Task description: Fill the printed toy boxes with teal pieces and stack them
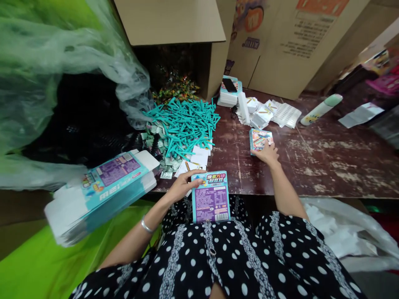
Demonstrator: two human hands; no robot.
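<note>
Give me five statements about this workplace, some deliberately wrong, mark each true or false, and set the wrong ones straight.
1. The left hand holds a box with a purple panel. True.
2. The heaped sticks are red. False: they are teal.
3. The right hand touches a small box on the table. True.
4. The silver bracelet is worn on the person's right side. False: it is worn on the left.
5. A black, phone-like slab lies on top of the box stack. True.
</note>
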